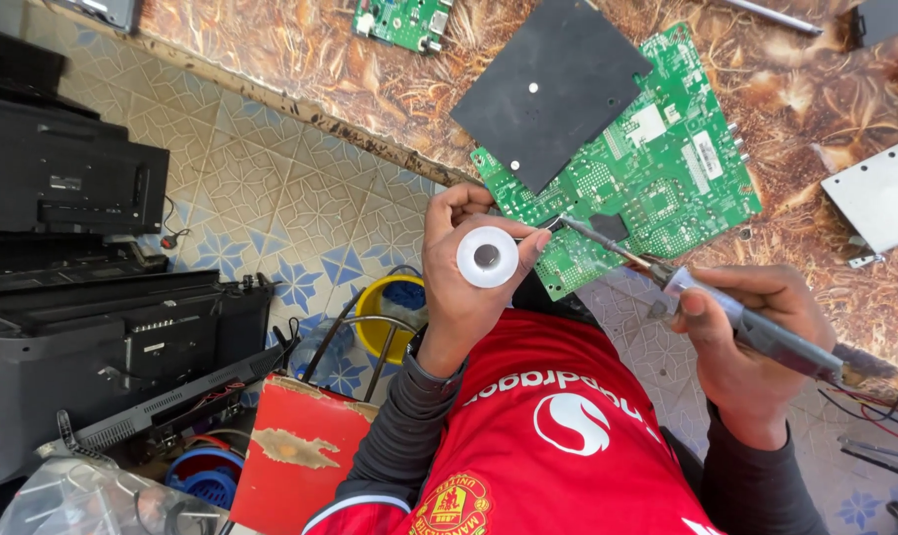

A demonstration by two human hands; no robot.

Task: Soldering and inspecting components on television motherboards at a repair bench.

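Soldering iron tip at the edge of a green circuit board, solder spool held beside it.

The green circuit board (657, 168) lies flat on the brown patterned counter (300, 50), partly under a black square plate (553, 89). The soldering iron (707, 297) slants up-left, its tip at the board's near edge. The right hand (751, 342) is wrapped shut around its handle, wrist bent inward. The left hand (464, 272), raised with forearm upright, pinches a white solder spool (487, 258) just beside the tip.
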